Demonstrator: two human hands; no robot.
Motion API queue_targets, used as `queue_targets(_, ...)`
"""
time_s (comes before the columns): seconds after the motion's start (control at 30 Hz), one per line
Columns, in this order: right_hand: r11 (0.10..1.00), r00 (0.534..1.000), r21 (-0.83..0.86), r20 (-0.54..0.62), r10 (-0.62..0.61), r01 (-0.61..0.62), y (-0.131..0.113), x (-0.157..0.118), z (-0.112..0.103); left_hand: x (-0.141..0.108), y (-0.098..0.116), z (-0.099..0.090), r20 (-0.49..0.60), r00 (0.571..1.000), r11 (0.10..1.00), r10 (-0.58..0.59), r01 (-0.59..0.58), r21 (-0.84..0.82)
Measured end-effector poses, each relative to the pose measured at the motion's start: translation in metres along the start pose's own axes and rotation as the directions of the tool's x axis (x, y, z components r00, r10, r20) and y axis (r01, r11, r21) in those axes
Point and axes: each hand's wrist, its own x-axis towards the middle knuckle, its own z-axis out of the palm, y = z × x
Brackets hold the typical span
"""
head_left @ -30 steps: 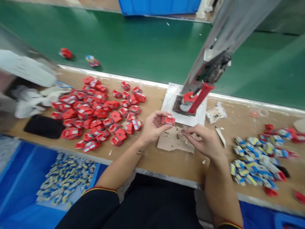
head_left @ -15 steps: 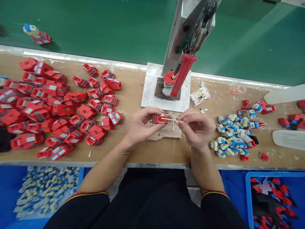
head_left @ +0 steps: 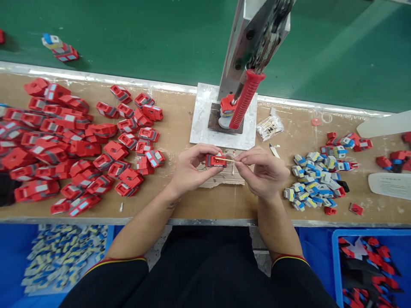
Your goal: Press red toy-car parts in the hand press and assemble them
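My left hand (head_left: pixel 192 167) is closed around a red toy part (head_left: pixel 212 161) with a grey band, its hollow side facing up. Pinched in my right hand (head_left: pixel 263 171) is a thin cotton swab (head_left: pixel 228 160), whose far end reaches into the opening of the red part. Under both hands lies a torn piece of cardboard (head_left: pixel 221 181) with another swab (head_left: pixel 233 170) on it. Just beyond stands a hand press with a red handle (head_left: pixel 245 100); a red and white part (head_left: pixel 227 105) sits on its base (head_left: pixel 199 128).
Many red toy parts (head_left: pixel 80 147) cover the left of the bench. On the right lie blue, white and yellow parts (head_left: pixel 314 184), a bag of swabs (head_left: pixel 270 127) and a small knife (head_left: pixel 274 150). Blue bins (head_left: pixel 335 265) stand below the bench edge. Behind runs a green conveyor belt (head_left: pixel 128 38).
My right hand has shifted slightly left, with its fingers closer to the red part. On the green belt, the toy has moved right and another red piece appears at the left edge.
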Motion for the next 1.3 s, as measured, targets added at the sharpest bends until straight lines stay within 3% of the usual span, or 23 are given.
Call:
queue_targets(0.23,0.996,0.999,-0.084,0.004,-0.032,0.033,-0.002,0.002,-0.007,0.003,0.000,-0.003,-0.032,0.997,0.996,0.076,-0.075,0.039)
queue_targets(0.4,0.996,0.999,-0.083,-0.005,0.036,-0.036,-0.001,0.004,-0.021,0.004,-0.001,-0.007,-0.029,0.994,0.990,0.108,-0.104,0.096)
queue_targets(0.47,0.983,0.988,-0.152,0.097,0.117,-0.102,0.001,0.005,-0.028,0.005,-0.002,-0.009,-0.039,0.994,0.984,0.100,-0.093,0.152)
queue_targets(0.57,0.941,0.918,-0.296,0.304,0.255,-0.164,0.009,0.005,-0.031,0.005,-0.002,-0.012,-0.052,0.993,0.968,0.106,-0.091,0.234)
queue_targets(0.63,0.917,0.875,-0.360,0.373,0.310,-0.172,0.015,0.005,-0.029,0.005,-0.001,-0.013,-0.048,0.990,0.954,0.130,-0.112,0.278)
queue_targets(0.7,0.909,0.860,-0.381,0.393,0.327,-0.172,0.019,0.004,-0.028,0.006,0.000,-0.013,-0.039,0.987,0.937,0.154,-0.133,0.322)
queue_targets(0.8,0.930,0.901,-0.315,0.320,0.292,-0.190,0.016,0.005,-0.030,0.006,0.002,-0.012,-0.024,0.986,0.914,0.167,-0.146,0.378)
queue_targets(0.9,0.963,0.962,-0.154,0.130,0.240,-0.219,0.009,0.005,-0.030,0.005,0.003,-0.010,0.005,0.984,0.904,0.181,-0.168,0.392)
queue_targets(1.0,0.978,0.978,-0.008,0.013,0.210,-0.210,0.004,0.002,-0.022,0.004,0.003,-0.009,0.031,0.978,0.907,0.207,-0.204,0.368)
queue_targets(1.17,0.970,0.975,0.103,0.049,0.215,-0.220,0.003,0.000,-0.009,0.003,0.002,-0.008,0.033,0.972,0.903,0.232,-0.227,0.363)
queue_targets(1.3,0.972,0.976,0.099,0.063,0.210,-0.215,0.002,0.000,-0.005,0.003,0.002,-0.008,0.030,0.977,0.904,0.211,-0.207,0.374)
